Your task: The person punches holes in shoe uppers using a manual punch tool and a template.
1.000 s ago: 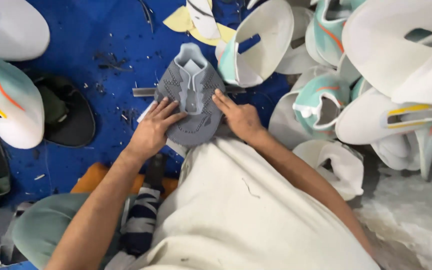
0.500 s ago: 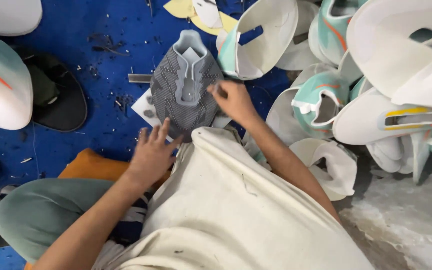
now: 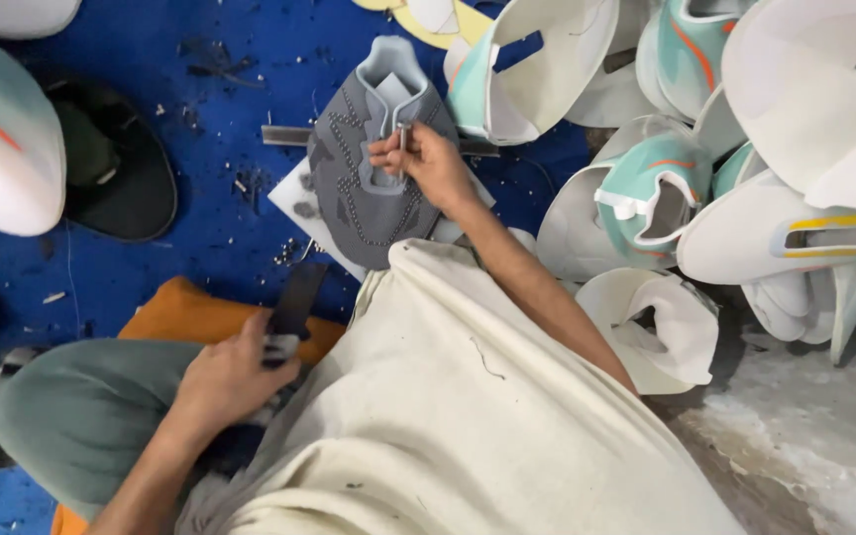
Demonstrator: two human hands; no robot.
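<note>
Scene: seen from above, a seated person works over a blue worktop strewn with shoe parts.
Grey shoe upper: one, lying flat on the worktop just beyond the person's lap, on a pale sheet. Its long axis runs from 6 o'clock to 12 o'clock, with the tongue opening at the 12 o'clock end.
Right hand: rests on the upper's right side near the tongue, fingers pinched around a thin metal pin-like tool held upright against the fabric.
Left hand: down by the knee, at 7 o'clock from the upper and well apart from it, clenched around a dark flat tool whose blade points toward 1 o'clock, up at the upper.
Nearer hand: the right, already touching the upper; the left is the farther one.
Metal strip: one, partly hidden under the upper, lying from 9 to 3 o'clock.
Orange pad: one, under the left hand.
White and teal shoe uppers: a heap at 3 o'clock, too overlapped to count exactly.
Dark insole-shaped piece: one, at 9 o'clock from the upper.
</note>
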